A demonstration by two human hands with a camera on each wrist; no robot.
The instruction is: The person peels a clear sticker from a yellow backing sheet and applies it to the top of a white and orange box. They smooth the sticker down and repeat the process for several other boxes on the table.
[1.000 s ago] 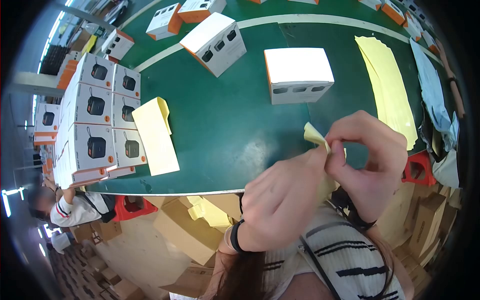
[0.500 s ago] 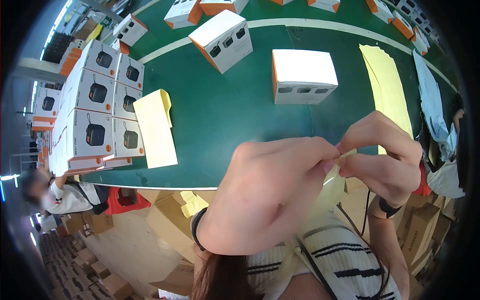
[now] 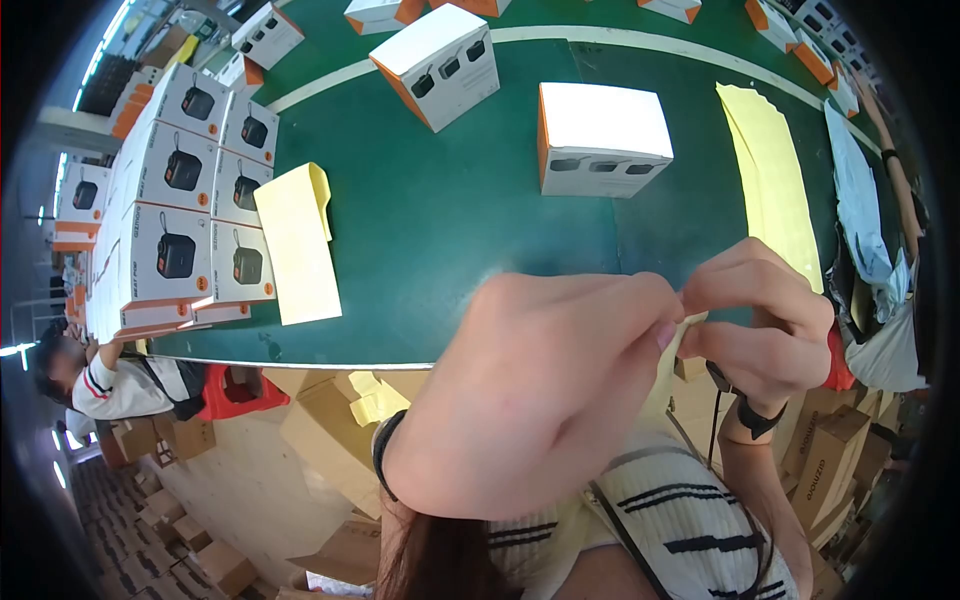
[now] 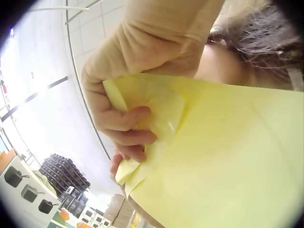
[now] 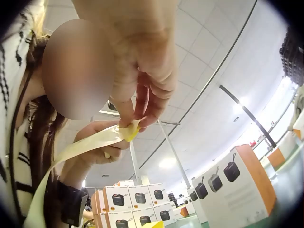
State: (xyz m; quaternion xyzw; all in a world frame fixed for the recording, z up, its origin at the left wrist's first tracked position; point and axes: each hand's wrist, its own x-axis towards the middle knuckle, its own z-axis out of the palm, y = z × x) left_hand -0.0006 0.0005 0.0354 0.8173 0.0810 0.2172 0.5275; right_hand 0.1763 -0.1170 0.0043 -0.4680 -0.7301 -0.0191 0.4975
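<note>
In both hands, close to the chest, is a thin yellow sheet (image 4: 228,152), which looks like a flat paper or plastic piece. My left hand (image 3: 540,390) grips its corner, fingers curled over a crumpled, shiny translucent patch. The right hand (image 3: 770,310) pinches the same corner between thumb and fingertips, right beside the left fingertips. In the right wrist view the sheet (image 5: 95,140) hangs as a narrow pale band from those fingers. From the head, the left hand hides most of it.
A white box (image 3: 605,140) stands on the green table (image 3: 440,250), another box (image 3: 440,70) behind it. Stacked boxes (image 3: 175,200) fill the left side, a folded yellow sheet (image 3: 300,245) against them. More yellow sheets (image 3: 770,180) lie right. Below is an open carton (image 3: 330,430).
The left hand has turned and risen, its back now covering much of the yellow sheet. My right hand has shifted slightly right and down. The last half second shows only small finger movement.
</note>
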